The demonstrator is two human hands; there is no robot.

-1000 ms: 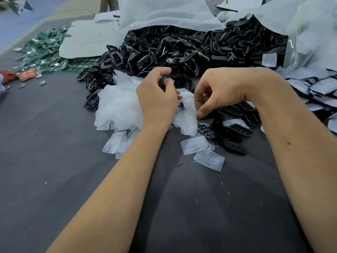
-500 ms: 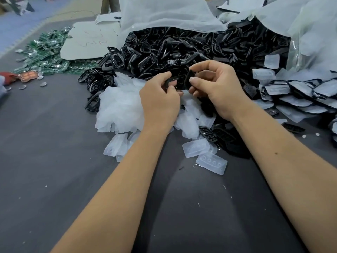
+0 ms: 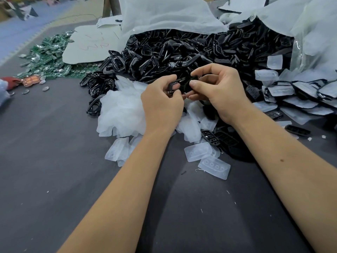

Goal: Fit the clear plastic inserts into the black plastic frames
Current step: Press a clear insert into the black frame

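Left hand and right hand both pinch one glossy black frame, its long axis running left-right.

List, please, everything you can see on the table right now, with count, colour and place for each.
black plastic frames: too many to count, black, heaped at the back centre spilling from a bag
plastic bag: one, translucent white, over the back of the heap
clear plastic inserts: a large pile, milky clear, under the left hand
single insert: one, clear, with round holes, nearest the camera
fitted frames: a stack, black with clear, at the right
circuit boards: many, green, far left
table: one, dark grey
frame in grip: one, black, held between both hands
left hand: pinches the frame
right hand: pinches a black piece at the frame's other end
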